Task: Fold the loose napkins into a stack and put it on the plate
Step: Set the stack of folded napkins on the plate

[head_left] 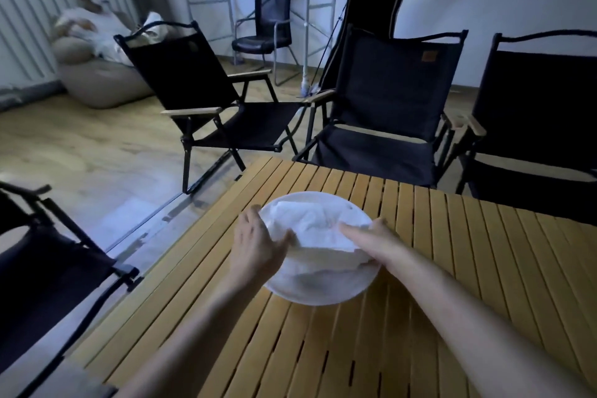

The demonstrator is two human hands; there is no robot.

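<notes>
A white round plate [310, 296] lies on the slatted wooden table [452, 268]. White napkins [315, 229] lie bunched on the plate, partly folded and rumpled. My left hand [255, 244] rests on the plate's left side with its fingers curled against the napkins' left edge. My right hand [371, 237] comes in from the right, its fingers pinching the napkins near their middle. How many napkins there are is hidden in the bunch.
Black folding camp chairs stand around the table: one at far left [210, 87], one behind the table [394, 100], one at right [542, 113], one at near left [48, 268]. A person sits on a beanbag at back left [97, 39].
</notes>
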